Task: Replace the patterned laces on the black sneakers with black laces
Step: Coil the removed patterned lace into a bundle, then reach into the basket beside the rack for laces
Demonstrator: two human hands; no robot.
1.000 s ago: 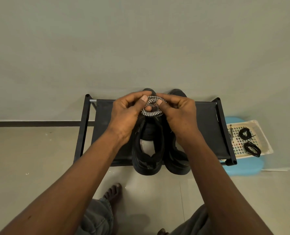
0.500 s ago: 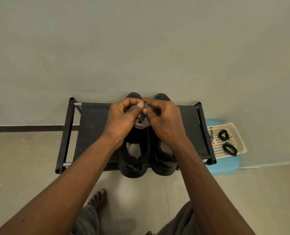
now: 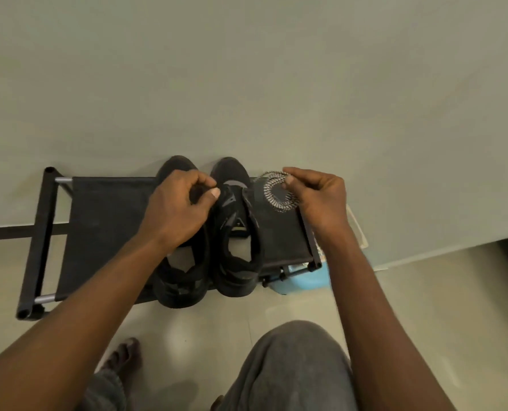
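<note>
Two black sneakers (image 3: 238, 262) stand side by side on one rack (image 3: 104, 218), one coiled patterned lace (image 3: 272, 194) pinched in the right hand (image 3: 321, 200) over the rack's right end, while the left hand (image 3: 175, 209) curls above the left sneaker (image 3: 181, 286), its grip unclear.

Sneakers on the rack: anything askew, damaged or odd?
Nothing damaged or spilled. The left sneaker and right sneaker are longer than the rack is deep, so toes and heels overhang its edges. The right sneaker lies open with no lace showing; the right hand pinches the coiled patterned lace beside it.
</note>
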